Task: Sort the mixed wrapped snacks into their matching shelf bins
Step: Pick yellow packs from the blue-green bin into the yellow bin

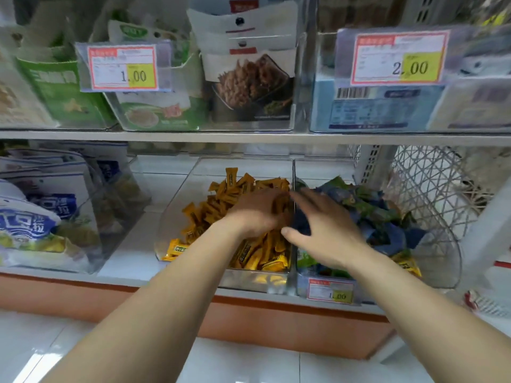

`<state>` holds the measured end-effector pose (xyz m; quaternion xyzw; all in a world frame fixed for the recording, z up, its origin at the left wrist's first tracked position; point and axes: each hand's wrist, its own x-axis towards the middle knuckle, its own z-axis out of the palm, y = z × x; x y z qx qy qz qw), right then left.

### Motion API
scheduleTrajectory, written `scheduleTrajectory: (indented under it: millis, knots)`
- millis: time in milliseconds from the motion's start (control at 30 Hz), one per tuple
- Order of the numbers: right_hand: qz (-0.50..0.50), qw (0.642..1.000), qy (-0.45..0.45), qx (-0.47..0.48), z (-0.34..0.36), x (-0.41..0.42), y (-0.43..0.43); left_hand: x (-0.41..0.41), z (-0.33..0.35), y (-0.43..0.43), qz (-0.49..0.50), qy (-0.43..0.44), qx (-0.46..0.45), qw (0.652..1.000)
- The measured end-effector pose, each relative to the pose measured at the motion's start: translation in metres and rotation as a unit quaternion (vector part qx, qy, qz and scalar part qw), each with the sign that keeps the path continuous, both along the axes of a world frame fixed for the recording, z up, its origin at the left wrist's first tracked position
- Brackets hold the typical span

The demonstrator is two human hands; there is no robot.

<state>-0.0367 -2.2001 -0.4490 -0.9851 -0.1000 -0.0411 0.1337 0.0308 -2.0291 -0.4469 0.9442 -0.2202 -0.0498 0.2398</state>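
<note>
Left hand (257, 214) clutches yellow snack bars (221, 200), right hand (323, 230) splayed empty; loose bars may spill toward three o'clock, over the divider (293, 172).

yellow snacks (218, 205) are lying heaped in the left clear bin (171, 217); blue-green snacks (370, 214) and a stray yellow packet (407, 265) are filling the right bin (442, 261)

Person's body in view: two arms. Left hand (257, 214) and right hand (326, 230) are bare. Left forearm (166, 299) and right forearm (414, 299) are bare too, uncovered down to the bottom frame edge. Fingers on both hands are motion-blurred, so nail detail is unreadable. Right thumb (287, 233) has a rounded tip.
</note>
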Motion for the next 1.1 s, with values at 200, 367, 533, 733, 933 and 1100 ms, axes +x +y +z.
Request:
scheduleTrajectory:
  millis: [200, 367, 533, 733, 933, 1100]
  knots:
    - [0.016, 1.000, -0.001, 0.004, -0.012, 0.009, -0.010, 0.021, -0.020, 0.020, -0.053, -0.045, 0.190, 0.979]
    - [0.010, 1.000, -0.011, 0.005, -0.014, 0.009, -0.007, 0.031, -0.014, 0.067, 0.013, -0.063, 0.211, 0.975]
    - [0.012, 1.000, -0.006, 0.022, -0.016, 0.009, -0.008, 0.036, 0.009, 0.095, 0.050, -0.006, 0.246, 0.968]
    - [0.014, 0.999, -0.024, 0.020, -0.018, 0.008, -0.007, 0.049, 0.019, 0.042, 0.022, -0.127, 0.185, 0.974]
    - [0.016, 1.000, -0.015, 0.021, -0.017, 0.008, -0.008, 0.042, -0.031, 0.013, -0.039, 0.014, 0.188, 0.981]
    - [0.017, 0.999, -0.006, 0.028, -0.017, 0.008, -0.010, 0.044, -0.028, 0.041, -0.034, -0.094, 0.270, 0.958]
